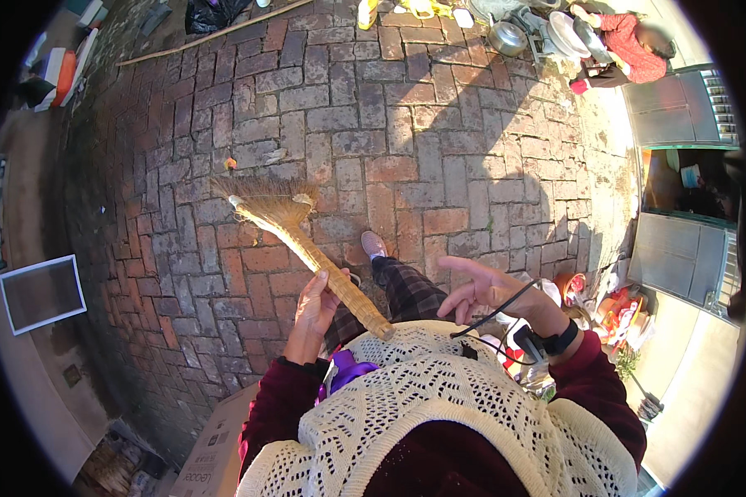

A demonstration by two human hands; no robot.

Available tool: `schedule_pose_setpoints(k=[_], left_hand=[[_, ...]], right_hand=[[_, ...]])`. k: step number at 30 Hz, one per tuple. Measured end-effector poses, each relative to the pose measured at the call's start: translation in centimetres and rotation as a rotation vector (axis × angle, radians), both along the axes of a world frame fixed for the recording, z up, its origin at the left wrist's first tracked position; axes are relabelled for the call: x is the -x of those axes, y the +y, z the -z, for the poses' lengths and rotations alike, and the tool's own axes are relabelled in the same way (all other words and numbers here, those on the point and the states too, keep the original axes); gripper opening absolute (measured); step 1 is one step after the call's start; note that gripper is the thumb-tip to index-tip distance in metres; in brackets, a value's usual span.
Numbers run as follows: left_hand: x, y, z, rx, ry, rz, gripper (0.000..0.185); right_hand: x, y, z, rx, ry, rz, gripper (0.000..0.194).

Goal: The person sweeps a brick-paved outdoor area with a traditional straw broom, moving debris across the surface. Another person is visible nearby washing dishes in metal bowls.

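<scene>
My left hand (318, 305) grips the thick bound handle of a straw hand broom (314, 248). The broom slants from the waist of my knitted vest up to the left, its bristles fanned out over the brick paving (379, 133). On the right, my right hand (494, 292) is raised with its fingers apart and no object between them. A thin black cord (502, 307) hangs beside that hand and loops near the vest. A dark band is on the right wrist. An orange scrap (230, 163) and a dry leaf (275, 155) lie beyond the bristles.
A long wooden pole (214, 38) lies at the upper left. At the upper right a person in red sits by basins (567, 34) and a metal kettle (508, 38). A cardboard box (214, 444) is at lower left. Bags and red items (618, 317) lie at right.
</scene>
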State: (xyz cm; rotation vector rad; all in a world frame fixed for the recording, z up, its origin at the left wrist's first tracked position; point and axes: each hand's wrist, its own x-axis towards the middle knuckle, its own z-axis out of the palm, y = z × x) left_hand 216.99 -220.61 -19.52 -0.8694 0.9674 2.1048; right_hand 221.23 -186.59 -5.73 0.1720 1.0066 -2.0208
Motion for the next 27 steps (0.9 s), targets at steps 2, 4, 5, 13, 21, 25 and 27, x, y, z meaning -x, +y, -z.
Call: schedule_pose_setpoints(k=[2,4,5,13,21,25,27], left_hand=[[0.1,0.1,-0.2,-0.066,0.055,-0.005,0.033],[0.2,0.2,-0.5,-0.112,0.079,0.003,0.032],[0.4,0.3,-0.6,-0.122,0.089,0.008,0.032],[0.5,0.1,-0.3,-0.148,0.087,0.145,0.029],[0.8,2.1,-1.2,-0.156,0.150,0.248,0.025],[1.4,3.9,-2.4,-0.196,0.147,0.395,0.034],[1.2,4.5,-3.0,-0.108,0.148,0.479,0.037]], right_hand=[[-3.2,2.8,1.1,-0.038,-0.122,0.106,0.093],[-7.3,5.8,2.9,-0.111,-0.332,0.173,0.070],[-9.3,7.6,3.7,-0.161,-0.444,0.179,0.055],[-9.5,7.4,4.2,-1.274,0.120,-0.254,0.021],[1.1,-13.8,3.8,-0.362,-0.286,-0.144,0.031],[0.9,-13.2,4.6,-0.356,-0.412,0.091,0.022],[0.1,-10.5,4.9,-0.258,-0.410,0.210,0.022]])
